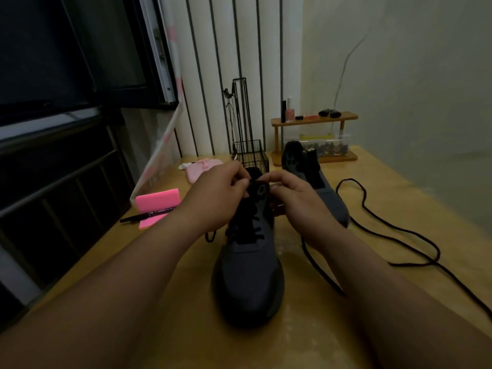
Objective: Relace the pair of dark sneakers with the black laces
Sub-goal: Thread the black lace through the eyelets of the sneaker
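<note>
Looks about half done. On the wood surface (386, 182), in the middle: near sneaker (247, 267), dark grey, laced almost to the top. Behind it: far sneaker (327, 198), no lace yet. Loose black lace (365, 195) to its right. Left hand (213, 195) and right hand (295, 198) pinching lace by the top holes.

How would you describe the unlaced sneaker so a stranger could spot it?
On the wooden table, find the small wooden shelf at the far end. The sneaker lies just in front of it; unlike the nearer sneaker, it has no lace.
</note>
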A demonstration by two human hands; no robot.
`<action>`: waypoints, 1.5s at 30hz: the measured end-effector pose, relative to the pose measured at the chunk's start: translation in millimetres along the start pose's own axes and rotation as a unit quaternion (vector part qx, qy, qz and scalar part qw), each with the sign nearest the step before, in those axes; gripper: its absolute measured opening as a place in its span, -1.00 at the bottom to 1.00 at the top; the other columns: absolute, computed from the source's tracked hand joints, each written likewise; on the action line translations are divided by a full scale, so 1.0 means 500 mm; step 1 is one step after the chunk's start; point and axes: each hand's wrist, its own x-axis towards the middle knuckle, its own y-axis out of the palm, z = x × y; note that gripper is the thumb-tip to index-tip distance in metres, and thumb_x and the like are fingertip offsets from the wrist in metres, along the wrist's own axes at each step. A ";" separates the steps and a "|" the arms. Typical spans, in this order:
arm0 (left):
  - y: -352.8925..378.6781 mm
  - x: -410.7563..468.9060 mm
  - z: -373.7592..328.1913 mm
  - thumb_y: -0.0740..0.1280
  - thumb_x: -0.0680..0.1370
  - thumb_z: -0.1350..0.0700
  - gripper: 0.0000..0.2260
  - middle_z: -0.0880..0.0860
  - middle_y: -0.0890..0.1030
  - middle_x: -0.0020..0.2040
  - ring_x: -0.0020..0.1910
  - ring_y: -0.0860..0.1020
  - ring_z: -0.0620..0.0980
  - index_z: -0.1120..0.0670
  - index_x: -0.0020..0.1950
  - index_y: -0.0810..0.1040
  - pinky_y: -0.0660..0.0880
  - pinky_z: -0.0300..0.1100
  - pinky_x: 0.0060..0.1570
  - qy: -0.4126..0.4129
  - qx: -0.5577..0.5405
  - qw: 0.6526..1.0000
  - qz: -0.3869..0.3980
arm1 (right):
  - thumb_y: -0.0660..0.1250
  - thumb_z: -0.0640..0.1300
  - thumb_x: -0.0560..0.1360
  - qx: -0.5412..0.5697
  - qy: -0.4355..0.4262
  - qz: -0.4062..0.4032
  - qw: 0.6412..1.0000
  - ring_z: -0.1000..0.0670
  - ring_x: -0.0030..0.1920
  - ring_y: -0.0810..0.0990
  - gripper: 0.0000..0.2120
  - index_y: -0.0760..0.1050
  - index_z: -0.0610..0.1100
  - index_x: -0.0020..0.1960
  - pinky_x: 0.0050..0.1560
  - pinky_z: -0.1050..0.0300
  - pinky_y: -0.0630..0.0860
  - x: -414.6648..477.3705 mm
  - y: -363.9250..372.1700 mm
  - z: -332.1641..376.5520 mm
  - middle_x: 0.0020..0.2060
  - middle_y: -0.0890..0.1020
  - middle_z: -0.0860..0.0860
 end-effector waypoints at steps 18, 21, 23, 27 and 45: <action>0.001 0.005 0.001 0.31 0.70 0.04 -0.88 -0.15 0.58 -0.15 -0.14 0.57 -0.18 -0.17 0.09 0.61 0.47 -0.19 -0.23 0.035 0.075 0.997 0.013 | 0.20 -0.04 0.71 0.052 0.012 -0.003 0.999 0.01 -0.10 0.60 -0.79 0.62 -0.02 0.16 -0.08 0.12 0.56 0.002 0.000 -0.014 -0.10 0.62 0.01; 0.001 0.005 -0.001 0.27 0.70 0.08 -0.86 -0.14 0.54 -0.13 -0.13 0.50 -0.19 -0.17 0.03 0.53 0.42 -0.18 -0.22 0.068 0.116 0.991 0.012 | 0.26 -0.02 0.69 0.055 0.002 -0.001 0.998 0.02 -0.11 0.59 -0.82 0.59 -0.06 0.16 -0.06 0.12 0.54 0.003 0.001 -0.021 -0.11 0.61 0.03; -0.002 0.007 0.001 0.26 0.70 0.11 -0.86 -0.11 0.54 -0.14 -0.13 0.50 -0.16 -0.13 0.02 0.52 0.42 -0.15 -0.21 0.083 0.130 0.988 0.015 | 0.26 -0.12 0.68 0.069 0.007 0.008 0.998 -0.04 -0.09 0.56 -0.87 0.56 -0.11 0.15 -0.05 0.05 0.51 0.006 0.000 -0.022 -0.10 0.58 -0.03; -0.008 0.009 -0.002 0.23 0.70 0.16 -0.86 -0.09 0.52 -0.15 -0.16 0.48 -0.12 -0.05 0.07 0.54 0.43 -0.17 -0.19 0.092 0.159 0.982 0.039 | 0.22 -0.22 0.64 0.104 0.023 0.020 0.994 -0.08 -0.10 0.51 -0.86 0.55 -0.07 0.04 -0.07 0.02 0.45 0.011 -0.001 -0.022 -0.16 0.54 -0.02; -0.020 0.019 -0.035 0.23 0.66 0.22 -0.78 -0.10 0.39 -0.20 -0.28 0.37 -0.15 -0.13 0.02 0.39 0.20 -0.16 -0.38 0.112 0.306 0.940 0.100 | 0.19 -0.25 0.60 0.153 0.030 0.040 0.987 -0.09 -0.08 0.42 -0.83 0.52 -0.06 -0.02 -0.08 0.04 0.39 0.015 -0.004 -0.032 -0.13 0.46 -0.09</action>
